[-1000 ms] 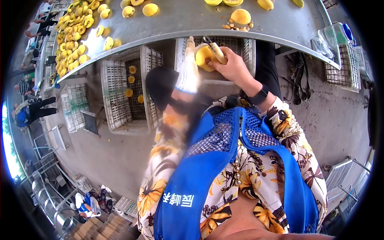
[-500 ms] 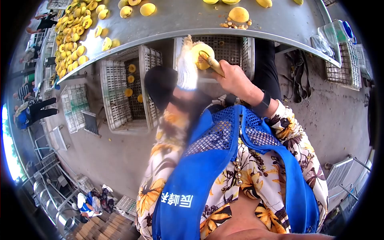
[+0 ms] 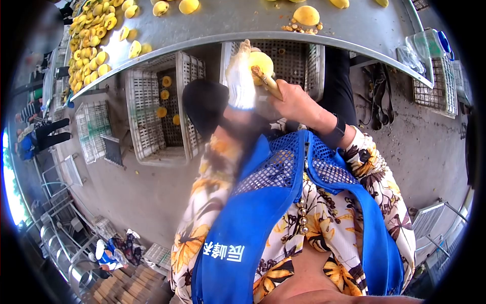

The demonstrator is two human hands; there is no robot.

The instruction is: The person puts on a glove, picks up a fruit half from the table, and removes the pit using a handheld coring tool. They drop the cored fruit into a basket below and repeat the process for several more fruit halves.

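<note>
My left hand (image 3: 241, 83), in a white glove, holds a yellow peach half (image 3: 262, 62) above a crate, just off the table's edge. Its fingers are wrapped behind the fruit and partly hidden. My bare right hand (image 3: 294, 101) grips the light handle of a pitting tool (image 3: 272, 87). The tool's curved metal end is at the peach's cut face, where reddish-brown flesh shows. On the metal table (image 3: 228, 25), another peach half (image 3: 306, 15) lies beside a small heap of brown pits or scraps (image 3: 298, 27).
A large pile of peach halves (image 3: 91, 40) covers the table's left side. Below are a white crate (image 3: 134, 116) with several peach halves and another crate (image 3: 315, 71) under my hands. A plastic jar (image 3: 428, 40) stands at the right corner. A person (image 3: 35, 139) is far left.
The tool's end has turned deeper into the peach, so its metal loop no longer shows clearly. My left hand and the peach have shifted slightly to the right.
</note>
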